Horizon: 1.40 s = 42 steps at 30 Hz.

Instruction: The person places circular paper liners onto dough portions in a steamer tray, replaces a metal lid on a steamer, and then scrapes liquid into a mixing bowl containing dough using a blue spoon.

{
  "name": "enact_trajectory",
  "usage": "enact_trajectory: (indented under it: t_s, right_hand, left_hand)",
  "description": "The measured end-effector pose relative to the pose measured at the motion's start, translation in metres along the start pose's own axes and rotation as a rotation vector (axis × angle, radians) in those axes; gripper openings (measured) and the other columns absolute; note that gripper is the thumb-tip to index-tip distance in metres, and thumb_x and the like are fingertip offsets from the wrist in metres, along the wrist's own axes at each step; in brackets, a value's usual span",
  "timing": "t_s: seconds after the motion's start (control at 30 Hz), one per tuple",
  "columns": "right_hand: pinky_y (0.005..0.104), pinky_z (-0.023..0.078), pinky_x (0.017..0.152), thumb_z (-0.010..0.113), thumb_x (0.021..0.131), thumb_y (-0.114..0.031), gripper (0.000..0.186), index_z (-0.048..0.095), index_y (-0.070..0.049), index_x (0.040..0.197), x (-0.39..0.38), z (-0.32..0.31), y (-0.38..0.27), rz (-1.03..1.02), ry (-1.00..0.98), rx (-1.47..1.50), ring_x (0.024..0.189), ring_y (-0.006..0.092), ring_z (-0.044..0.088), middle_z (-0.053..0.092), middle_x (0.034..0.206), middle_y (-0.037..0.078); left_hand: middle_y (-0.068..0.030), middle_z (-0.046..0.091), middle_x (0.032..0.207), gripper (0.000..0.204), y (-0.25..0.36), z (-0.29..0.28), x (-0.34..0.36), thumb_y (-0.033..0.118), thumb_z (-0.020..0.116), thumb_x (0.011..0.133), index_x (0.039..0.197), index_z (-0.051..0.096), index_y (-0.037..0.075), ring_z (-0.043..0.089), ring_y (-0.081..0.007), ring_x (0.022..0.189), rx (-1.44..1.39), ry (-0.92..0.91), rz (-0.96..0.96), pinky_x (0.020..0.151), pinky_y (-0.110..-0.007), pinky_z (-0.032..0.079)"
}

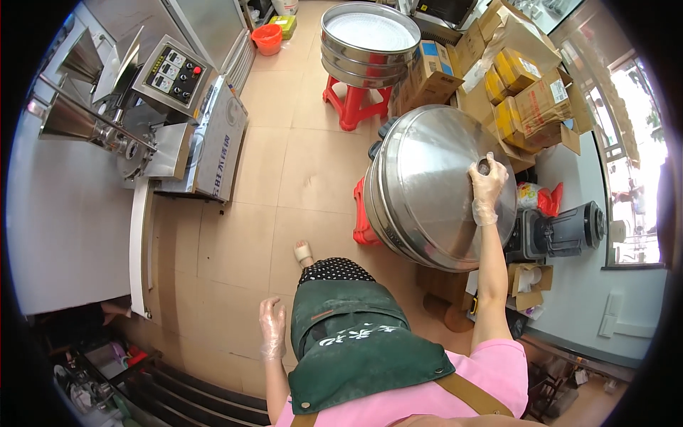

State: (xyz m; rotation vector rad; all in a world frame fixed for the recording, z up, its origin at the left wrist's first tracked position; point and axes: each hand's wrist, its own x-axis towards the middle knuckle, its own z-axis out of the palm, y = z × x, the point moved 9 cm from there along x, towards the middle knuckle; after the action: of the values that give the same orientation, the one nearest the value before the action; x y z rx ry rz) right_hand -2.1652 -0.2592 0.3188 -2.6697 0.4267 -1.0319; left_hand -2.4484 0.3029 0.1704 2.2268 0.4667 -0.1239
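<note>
My right hand, in a clear plastic glove, is closed round the knob at the middle of a large domed metal lid. The lid lies tilted in view over a stack of round steamer trays, which stands on a red plastic stool. My left hand, gloved too, hangs at my side over the floor with its fingers loosely bent and nothing visible in it. A dark green apron covers my front.
Another round metal tray stack with a white liner stands on a red stool ahead. Cardboard boxes and a blender are at the right. A machine with a control panel stands left. An orange bucket sits farther off.
</note>
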Motion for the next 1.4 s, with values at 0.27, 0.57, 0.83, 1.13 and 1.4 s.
enact_trajectory:
  t_s: [0.27,0.57,0.83,1.13,1.4]
  right_hand:
    - [0.0409,0.043,0.091,0.07,0.076,-0.025,0.049,0.061,-0.004,0.12,-0.012,0.002,-0.007,0.017,-0.015,-0.133,0.103,0.0315,0.051,0.056,0.109,0.014]
    - [0.0439,0.036,0.102,0.069,0.083,-0.024,0.057,0.05,-0.003,0.132,-0.009,0.001,-0.056,0.12,0.013,-0.304,0.12,0.0332,0.045,0.052,0.128,0.015]
    - [0.0405,0.042,0.096,0.071,0.075,-0.01,0.047,0.057,-0.002,0.118,0.0,0.141,-0.284,-0.092,-0.275,0.315,0.109,0.0353,0.054,0.059,0.114,0.018]
    - [0.0411,0.046,0.087,0.071,0.076,-0.014,0.052,0.053,-0.002,0.124,0.072,0.346,-0.418,-0.263,-0.673,0.51,0.102,0.0336,0.057,0.06,0.111,0.017]
    - [0.0377,0.05,0.069,0.073,0.075,-0.018,0.027,0.064,-0.006,0.097,0.203,0.516,-0.545,-0.575,-0.646,0.694,0.078,0.0279,0.063,0.066,0.085,0.009]
  left_hand:
    - [-0.0159,0.056,0.109,0.023,0.008,0.002,0.115,0.008,0.059,0.085,0.107,0.058,0.001,0.055,-0.0333,0.104,0.01,-0.123,0.025,0.092,-0.041,0.044]
    - [-0.0162,0.054,0.11,0.024,0.024,-0.053,0.295,0.006,0.059,0.085,0.108,0.057,0.0,0.055,-0.0333,0.103,0.019,-0.163,0.205,0.091,-0.041,0.044]
    - [-0.0158,0.058,0.107,0.025,0.068,-0.066,0.506,0.005,0.062,0.083,0.108,0.058,0.0,0.058,-0.0323,0.099,0.112,-0.126,0.273,0.086,-0.041,0.047]
    - [-0.018,0.067,0.1,0.036,-0.149,-0.039,0.689,0.032,0.061,0.085,0.102,0.065,0.001,0.064,-0.0338,0.091,0.088,-0.105,-0.219,0.082,-0.042,0.05]
    - [-0.0215,0.066,0.094,0.035,-0.106,-0.044,0.683,0.034,0.062,0.081,0.101,0.065,0.005,0.063,-0.0347,0.089,0.365,-0.612,-0.318,0.075,-0.045,0.047]
